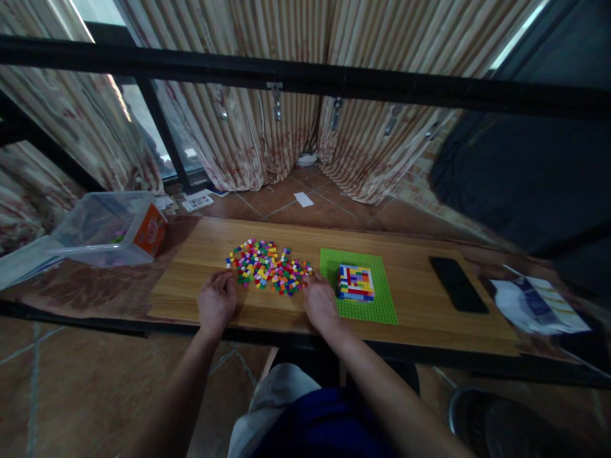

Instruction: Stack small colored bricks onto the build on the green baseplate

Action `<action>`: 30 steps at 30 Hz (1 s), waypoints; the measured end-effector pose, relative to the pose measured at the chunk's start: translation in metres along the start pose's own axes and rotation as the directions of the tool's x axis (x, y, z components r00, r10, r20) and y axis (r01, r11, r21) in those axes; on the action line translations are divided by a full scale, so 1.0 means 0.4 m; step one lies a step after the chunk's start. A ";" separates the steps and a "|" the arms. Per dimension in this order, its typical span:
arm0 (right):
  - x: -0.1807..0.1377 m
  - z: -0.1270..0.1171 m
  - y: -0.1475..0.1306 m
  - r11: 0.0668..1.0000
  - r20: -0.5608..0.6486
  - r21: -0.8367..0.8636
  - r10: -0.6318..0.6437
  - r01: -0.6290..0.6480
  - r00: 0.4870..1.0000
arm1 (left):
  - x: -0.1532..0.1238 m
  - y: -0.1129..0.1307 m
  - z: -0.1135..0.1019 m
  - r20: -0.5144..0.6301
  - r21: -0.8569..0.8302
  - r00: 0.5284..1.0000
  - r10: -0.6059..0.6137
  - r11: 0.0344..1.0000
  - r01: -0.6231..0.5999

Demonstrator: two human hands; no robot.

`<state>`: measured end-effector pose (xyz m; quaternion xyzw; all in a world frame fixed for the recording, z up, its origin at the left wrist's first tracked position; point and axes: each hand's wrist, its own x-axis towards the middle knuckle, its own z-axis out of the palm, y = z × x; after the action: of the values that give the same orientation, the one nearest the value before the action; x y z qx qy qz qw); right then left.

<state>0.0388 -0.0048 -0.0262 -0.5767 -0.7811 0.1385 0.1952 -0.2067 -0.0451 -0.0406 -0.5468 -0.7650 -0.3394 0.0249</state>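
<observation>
A pile of small coloured bricks [268, 265] lies on the wooden board [420, 305]. To its right a green baseplate [377, 307] carries a square multicoloured brick block [356, 282]. My left hand [216, 301] rests on the board at the pile's left edge, fingers curled, and whether it holds a brick I cannot tell. At the pile's right edge my right hand [319, 302] rests beside the baseplate, its fingertips touching the nearest bricks. Its grip is hidden.
A clear plastic tub [102, 228] with an orange label lies tipped at the far left. A black phone [457, 284] sits on the board's right part, with papers [537, 304] beyond it. Curtains and a black bar are behind the table.
</observation>
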 end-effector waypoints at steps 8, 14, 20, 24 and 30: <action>0.000 -0.029 0.002 0.998 0.023 0.069 0.010 -0.012 1.000 | 0.001 0.008 -0.007 0.008 0.010 1.000 0.003 1.000 -0.003; -0.010 -0.016 0.012 0.985 -0.013 0.172 -0.009 0.011 1.000 | 0.003 -0.001 -0.004 0.010 0.020 1.000 0.011 1.000 -0.011; -0.015 -0.006 0.017 0.985 -0.022 0.167 -0.031 0.034 0.999 | 0.005 -0.005 -0.004 0.008 0.038 1.000 0.011 0.999 -0.011; -0.017 -0.016 0.011 0.990 -0.035 0.134 -0.032 0.036 0.999 | 0.006 -0.009 -0.002 -0.013 0.032 1.000 0.023 0.999 -0.022; -0.031 -0.034 0.005 0.988 -0.078 0.155 -0.016 0.028 0.997 | 0.009 -0.013 -0.001 -0.017 0.021 0.999 0.032 0.999 -0.032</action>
<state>0.0500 -0.0160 -0.0169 -0.5559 -0.7662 0.1749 0.2708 -0.2128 -0.0434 -0.0415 -0.5558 -0.7593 -0.3358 0.0426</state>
